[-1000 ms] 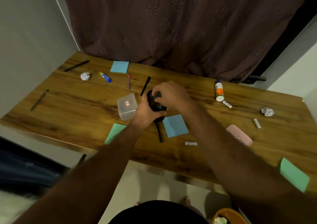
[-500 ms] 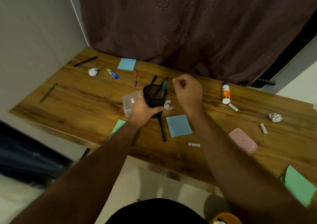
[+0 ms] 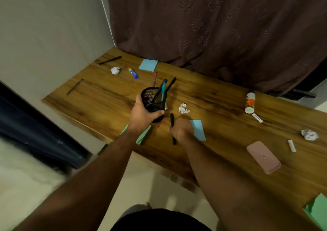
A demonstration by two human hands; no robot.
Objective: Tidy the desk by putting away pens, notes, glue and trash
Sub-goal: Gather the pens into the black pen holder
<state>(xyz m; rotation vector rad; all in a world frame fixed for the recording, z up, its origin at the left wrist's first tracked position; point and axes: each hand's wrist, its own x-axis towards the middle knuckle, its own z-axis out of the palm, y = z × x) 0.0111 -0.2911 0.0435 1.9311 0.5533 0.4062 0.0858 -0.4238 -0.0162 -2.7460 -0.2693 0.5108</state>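
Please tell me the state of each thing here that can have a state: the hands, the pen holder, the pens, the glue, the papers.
Left hand: grips the pen holder.
Right hand: curled over the black pen.
Pen holder: upright, holding pens.
Black pen: lying on the desk.
Glue bottle: lying down, capped.
Glue stick: lying down.
Paper ball: crumpled.
Blue notes: flat, partly under the right hand.

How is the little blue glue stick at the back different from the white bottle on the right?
The blue glue stick is small and slim, blue and yellow; the white bottle is clearly larger, white with an orange label. The glue stick lies flat near a crumpled paper ball; the bottle seems to stand upright, though this angle leaves that uncertain. Both rest untouched on the wooden desk.
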